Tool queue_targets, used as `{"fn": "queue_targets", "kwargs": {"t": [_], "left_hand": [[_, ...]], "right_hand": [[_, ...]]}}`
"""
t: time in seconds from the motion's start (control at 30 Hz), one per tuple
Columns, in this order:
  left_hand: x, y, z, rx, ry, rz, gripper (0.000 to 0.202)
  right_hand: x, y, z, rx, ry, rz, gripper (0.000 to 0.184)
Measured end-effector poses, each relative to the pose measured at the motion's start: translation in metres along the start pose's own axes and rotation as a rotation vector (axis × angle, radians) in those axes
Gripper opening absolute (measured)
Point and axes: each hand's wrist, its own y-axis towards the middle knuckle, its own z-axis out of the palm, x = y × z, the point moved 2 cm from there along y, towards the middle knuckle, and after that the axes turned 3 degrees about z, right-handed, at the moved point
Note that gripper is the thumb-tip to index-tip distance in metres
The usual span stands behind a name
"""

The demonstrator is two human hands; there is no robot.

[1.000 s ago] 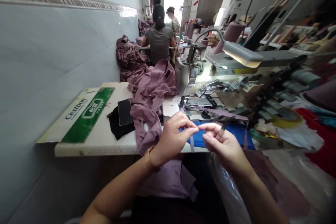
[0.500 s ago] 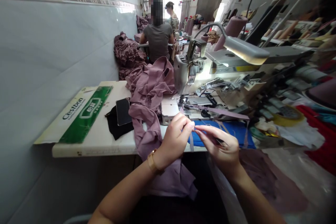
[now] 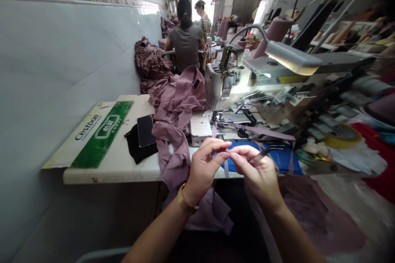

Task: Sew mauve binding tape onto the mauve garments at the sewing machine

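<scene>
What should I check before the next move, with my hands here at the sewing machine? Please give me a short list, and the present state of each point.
1. Small metal tool secure in the right hand: ok, pinched in the fingers, tips pointing right.
2. Thread between the left hand and right fingertips: cannot tell, too thin to see.
3. Mauve strap placed at the needle of the sewing machine: cannot tell, the area is too small.
4. Lamp lit over the work: ok.
5. Mauve fabric away from the needle: ok, piled left of the machine head.
</scene>
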Motion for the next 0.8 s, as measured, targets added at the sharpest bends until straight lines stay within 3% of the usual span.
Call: {"fn": "queue_targets", "kwargs": {"t": [0.33, 0.5, 0.63, 0.8], "left_hand": [[-0.006, 0.003, 0.000, -0.057, 0.172, -0.020, 0.021], [-0.007, 0.002, -0.007, -0.071, 0.220, -0.050, 0.034], [-0.002, -0.002, -0.016, -0.093, 0.088, -0.090, 0.030], [0.002, -0.008, -0.015, -0.013, -0.015, -0.020, 0.026]], "right_hand": [[-0.008, -0.005, 0.006, 0.025, 0.095, 0.102, 0.020], [-0.010, -0.004, 0.006, 0.029, 0.105, 0.105, 0.020], [-0.014, -0.005, 0.007, 0.016, 0.131, 0.136, 0.022], [-0.016, -0.004, 0.011, 0.038, 0.203, 0.152, 0.022]]}}
